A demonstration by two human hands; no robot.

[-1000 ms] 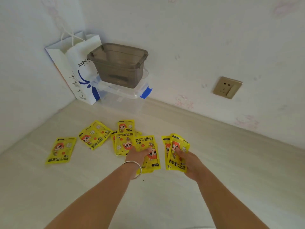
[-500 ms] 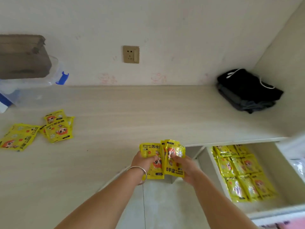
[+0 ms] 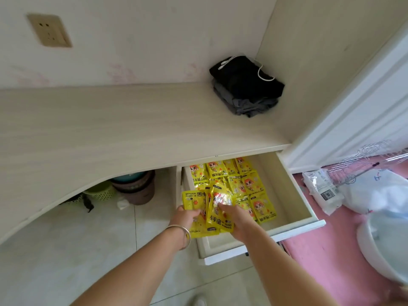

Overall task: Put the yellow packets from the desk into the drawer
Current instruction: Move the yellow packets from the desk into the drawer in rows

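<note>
Yellow packets (image 3: 217, 212) held over open drawer (image 3: 295, 195), near its front-left corner. Left hand (image 3: 186, 217) pinches flat packet; right hand (image 3: 237, 218) grips bunched packets. Best practice: lower onto bare front strip, lay flat beside stored rows (image 3: 242, 184), then release.

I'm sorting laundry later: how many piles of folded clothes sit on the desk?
1: the folded dark clothes sit in the desk's far right corner, against the walls.

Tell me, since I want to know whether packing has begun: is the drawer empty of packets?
No, yellow packets already lie in rows inside the open drawer.
</note>
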